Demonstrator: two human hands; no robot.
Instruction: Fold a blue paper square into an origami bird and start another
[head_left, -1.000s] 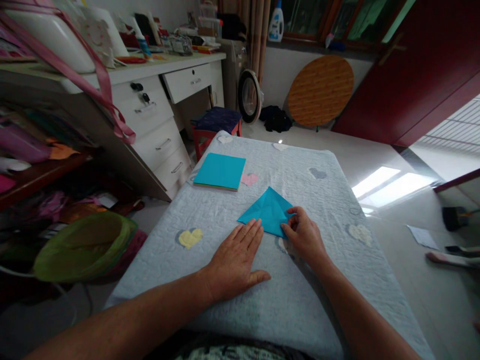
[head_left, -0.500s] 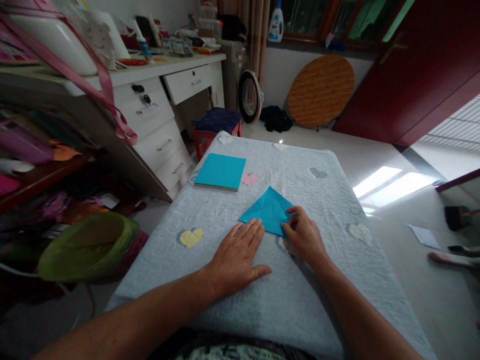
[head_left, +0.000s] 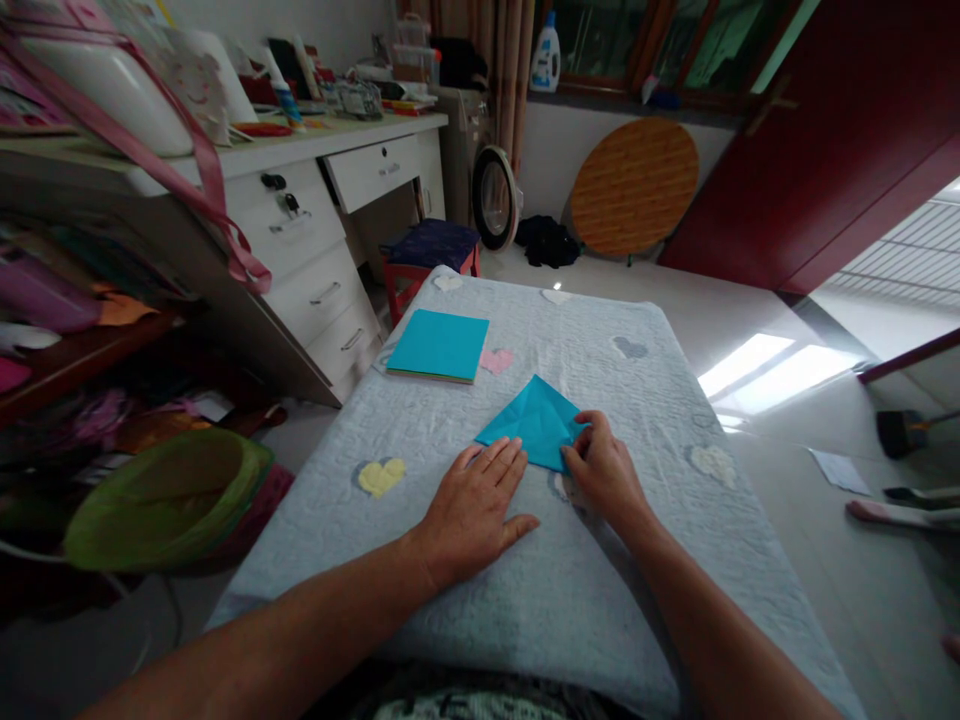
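A blue sheet of folded paper [head_left: 534, 418], creased and roughly triangular, lies on the cloth-covered table in front of me. My left hand [head_left: 480, 500] rests flat, its fingertips on the paper's near left edge and its thumb spread out on the cloth. At the paper's right corner, my right hand [head_left: 604, 465] pinches the edge between thumb and fingers, hiding that corner. Farther off to the left sits a squared stack of coloured paper [head_left: 439, 345] with a blue sheet on top.
A pale blue cloth with heart shapes [head_left: 420, 560] covers the table. Left of it stand a bin with a green liner [head_left: 169, 500] and a white desk with drawers [head_left: 300, 225]. Beyond the far edge are a stool [head_left: 431, 245] and a washing machine with its door open [head_left: 495, 198].
Both hands and the folded paper hold nearly the same places on the table. The whole view has shifted slightly.
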